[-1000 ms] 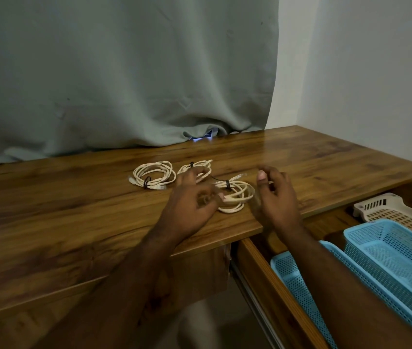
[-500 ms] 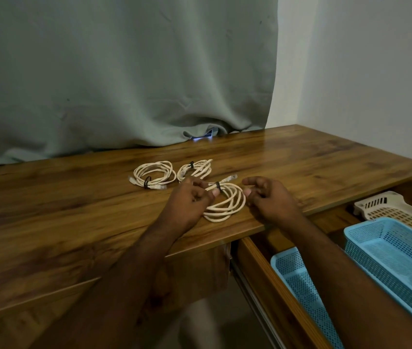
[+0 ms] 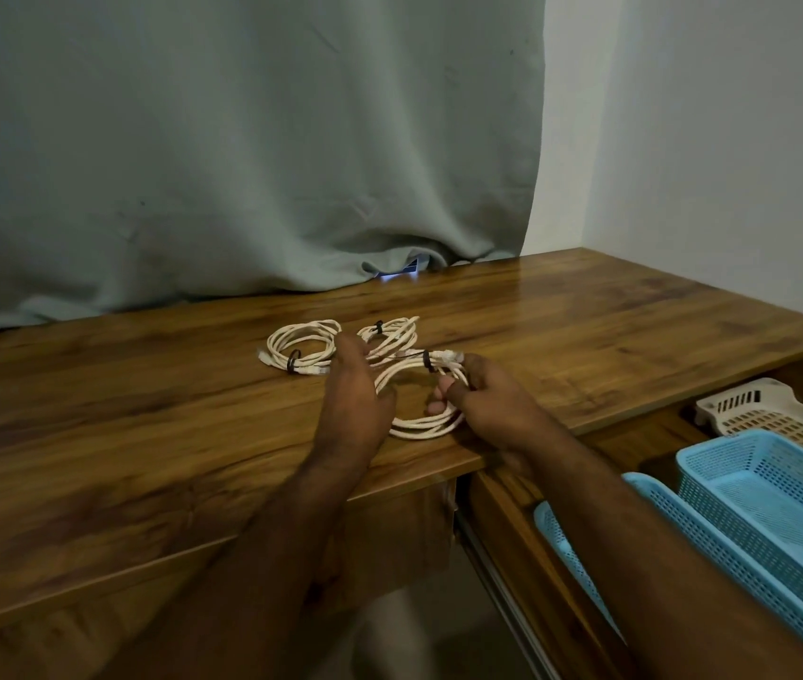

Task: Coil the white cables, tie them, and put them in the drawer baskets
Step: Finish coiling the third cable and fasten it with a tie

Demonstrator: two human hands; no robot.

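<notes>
Three coiled white cables lie on the wooden desk (image 3: 144, 434), each bound with a dark tie. The far-left coil (image 3: 299, 343) and the middle coil (image 3: 392, 333) lie untouched. The nearest coil (image 3: 421, 422) sits close to the desk's front edge. My right hand (image 3: 493, 409) pinches its right side just below the dark tie. My left hand (image 3: 355, 400) lies over the coil's left side, fingers reaching toward the far coils; whether it grips the cable is hidden. The open drawer at the lower right holds blue baskets (image 3: 758, 507) and a white basket (image 3: 772, 414).
A grey-green curtain (image 3: 242, 164) hangs behind the desk, with a small lit object (image 3: 397, 272) showing under its hem. A white wall stands at the right. The drawer's wooden front (image 3: 512, 522) juts out below the desk edge.
The nearest coil has been pulled closer to the desk's front edge. My right hand has closed on its right side; my left hand has slid along its left side.
</notes>
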